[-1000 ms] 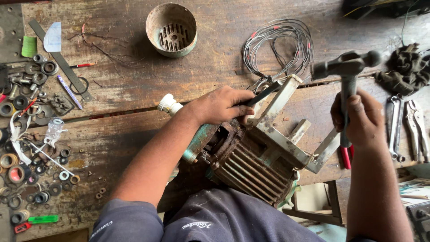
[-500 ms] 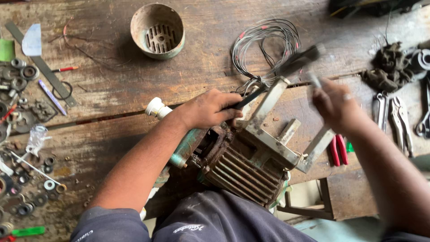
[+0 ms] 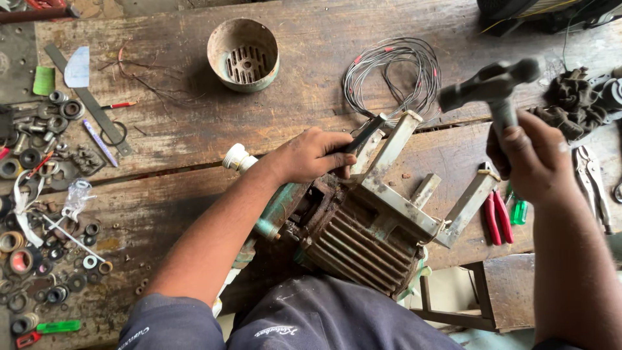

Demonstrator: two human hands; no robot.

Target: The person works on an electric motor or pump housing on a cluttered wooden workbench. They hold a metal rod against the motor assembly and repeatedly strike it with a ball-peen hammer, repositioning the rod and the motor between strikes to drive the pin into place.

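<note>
Left hand (image 3: 311, 155): fingers grip dark chisel-like rod (image 3: 365, 135) against rusty ribbed motor housing (image 3: 363, 236). Right hand (image 3: 528, 162): fingers clasp raised grey steel hammer (image 3: 489, 84); strike squarely, rod steady.

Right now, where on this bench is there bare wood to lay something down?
Bare boards lie between the round metal cover and the wire coil, and in front of the cover down to the left hand. Another patch sits between the scattered bearings and washers and the left forearm. It is crowded at the left edge, and around the pliers beside the right hand.
</note>
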